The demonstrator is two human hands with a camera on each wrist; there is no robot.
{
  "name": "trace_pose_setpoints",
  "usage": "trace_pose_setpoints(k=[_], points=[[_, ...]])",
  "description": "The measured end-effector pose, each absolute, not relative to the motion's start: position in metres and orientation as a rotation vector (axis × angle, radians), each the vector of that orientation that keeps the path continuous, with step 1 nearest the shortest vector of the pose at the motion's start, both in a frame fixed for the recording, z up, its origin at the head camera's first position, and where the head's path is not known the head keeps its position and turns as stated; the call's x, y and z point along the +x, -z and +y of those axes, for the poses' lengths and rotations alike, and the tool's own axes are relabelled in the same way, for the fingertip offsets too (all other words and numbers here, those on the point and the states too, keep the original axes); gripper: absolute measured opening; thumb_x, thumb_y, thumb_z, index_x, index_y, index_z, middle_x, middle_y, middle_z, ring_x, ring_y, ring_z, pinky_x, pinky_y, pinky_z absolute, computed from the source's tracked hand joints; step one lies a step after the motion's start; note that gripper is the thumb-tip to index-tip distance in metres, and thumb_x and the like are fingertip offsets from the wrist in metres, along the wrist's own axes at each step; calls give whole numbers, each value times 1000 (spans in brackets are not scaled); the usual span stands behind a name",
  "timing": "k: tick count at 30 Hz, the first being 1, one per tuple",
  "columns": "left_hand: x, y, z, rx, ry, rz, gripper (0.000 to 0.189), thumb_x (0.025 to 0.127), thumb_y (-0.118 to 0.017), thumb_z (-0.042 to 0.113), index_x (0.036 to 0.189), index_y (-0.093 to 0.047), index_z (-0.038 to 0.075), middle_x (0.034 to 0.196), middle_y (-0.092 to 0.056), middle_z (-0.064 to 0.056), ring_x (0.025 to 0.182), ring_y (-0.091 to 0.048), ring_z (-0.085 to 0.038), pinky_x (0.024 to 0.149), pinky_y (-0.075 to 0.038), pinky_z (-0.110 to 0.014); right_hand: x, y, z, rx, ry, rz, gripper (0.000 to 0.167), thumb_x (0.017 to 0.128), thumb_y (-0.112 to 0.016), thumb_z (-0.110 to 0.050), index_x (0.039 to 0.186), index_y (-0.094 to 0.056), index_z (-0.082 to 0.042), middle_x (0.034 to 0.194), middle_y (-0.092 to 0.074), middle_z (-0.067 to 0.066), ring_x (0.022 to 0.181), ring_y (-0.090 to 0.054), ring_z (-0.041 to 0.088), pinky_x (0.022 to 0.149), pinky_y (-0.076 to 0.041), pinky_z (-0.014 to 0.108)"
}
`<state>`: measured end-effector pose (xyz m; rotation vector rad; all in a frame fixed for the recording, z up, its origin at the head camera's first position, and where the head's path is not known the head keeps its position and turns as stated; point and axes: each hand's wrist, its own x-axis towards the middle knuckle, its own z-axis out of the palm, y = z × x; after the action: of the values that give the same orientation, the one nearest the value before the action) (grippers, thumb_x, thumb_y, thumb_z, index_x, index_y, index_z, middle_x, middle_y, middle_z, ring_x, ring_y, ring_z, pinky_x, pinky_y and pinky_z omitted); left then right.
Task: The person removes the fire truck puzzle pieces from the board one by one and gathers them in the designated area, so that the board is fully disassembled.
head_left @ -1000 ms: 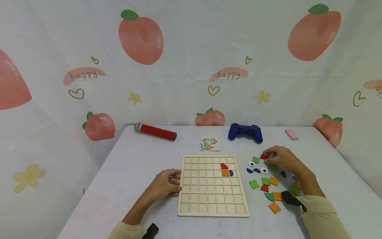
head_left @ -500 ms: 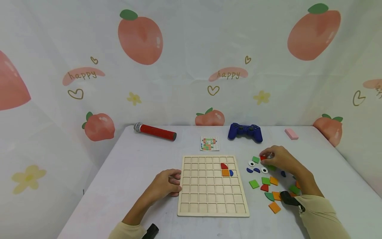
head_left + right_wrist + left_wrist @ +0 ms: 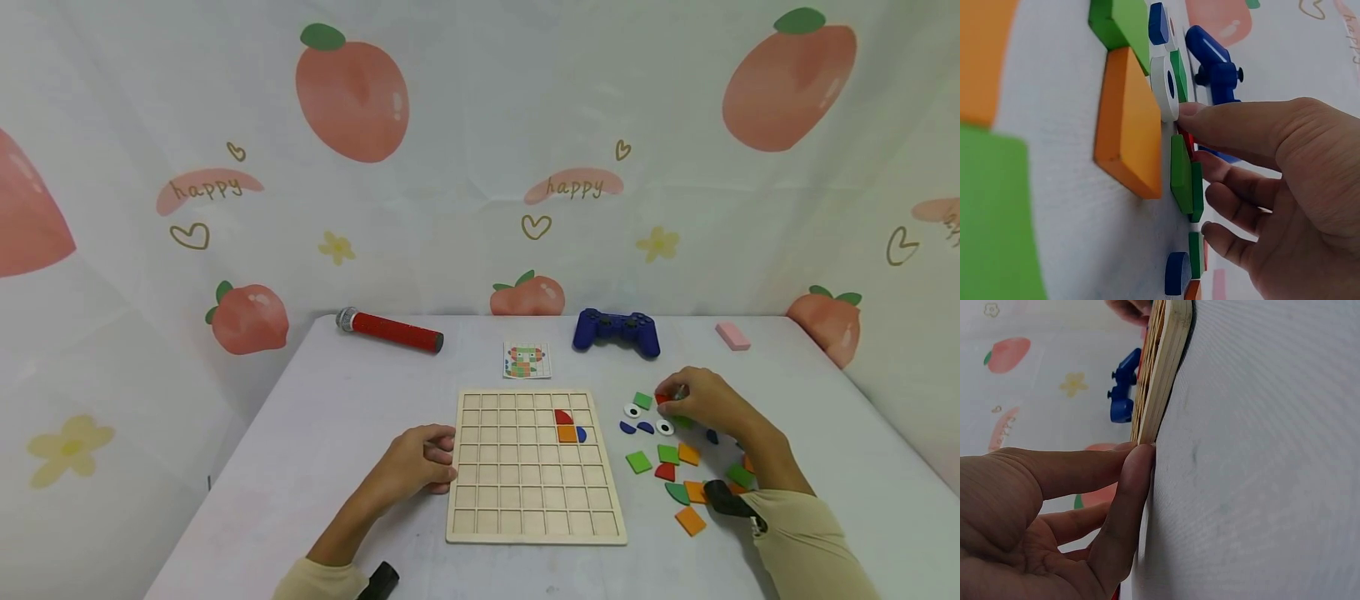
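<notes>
My left hand [image 3: 408, 460] holds the left edge of a pale wooden grid board [image 3: 517, 475]; in the left wrist view its thumb and a finger meet at the board's edge [image 3: 1166, 369]. On the board sit a red quarter-round piece [image 3: 563, 417], an orange square [image 3: 567, 433] and a blue half-round [image 3: 581, 434]. To the right, my right hand [image 3: 705, 397] pinches another red piece [image 3: 662, 399] low among the loose pieces. The right wrist view shows that red piece [image 3: 1187, 142] between thumb and fingers, largely hidden, beside a white eye disc [image 3: 1165, 90] and green tiles.
Several loose tiles, such as a green square [image 3: 639, 462] and an orange square [image 3: 690, 522], lie right of the board. Behind stand a pattern card [image 3: 527, 361], a red microphone [image 3: 393, 330], a blue game controller [image 3: 617, 332] and a pink block [image 3: 732, 337].
My right hand has shifted slightly left, and the red piece at its fingertips has moved a little toward me and turned. The left hand and the board stay put.
</notes>
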<state>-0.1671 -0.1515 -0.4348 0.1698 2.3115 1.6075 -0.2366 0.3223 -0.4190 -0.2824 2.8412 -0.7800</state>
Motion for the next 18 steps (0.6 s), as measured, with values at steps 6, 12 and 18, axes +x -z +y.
trace_pose_setpoints(k=[6,12,18], points=[[-167,434,-151,163,-1615,2311,65,83,-81,-11,143,-57,-8,120,-62,-15,96,-64,-19,71,-68,-37,-235,417,318,-301,788,2855,35,94,-80,-24,119,-76,0,105,-68,11,93,-57,27,74,-51,33],[-167,435,-151,156,-1608,2310,65,83,-81,-11,143,-57,-7,119,-62,-15,95,-64,-19,70,-68,-36,-233,414,303,-386,806,2866,31,94,-80,-27,115,-78,-4,104,-69,7,95,-58,26,75,-52,32],[-166,434,-152,152,-1621,2298,65,83,-81,-11,143,-57,-7,121,-62,-16,96,-63,-20,71,-68,-36,-228,410,279,-482,841,2846,27,93,-81,-30,111,-79,-10,101,-70,0,97,-58,24,78,-52,33]])
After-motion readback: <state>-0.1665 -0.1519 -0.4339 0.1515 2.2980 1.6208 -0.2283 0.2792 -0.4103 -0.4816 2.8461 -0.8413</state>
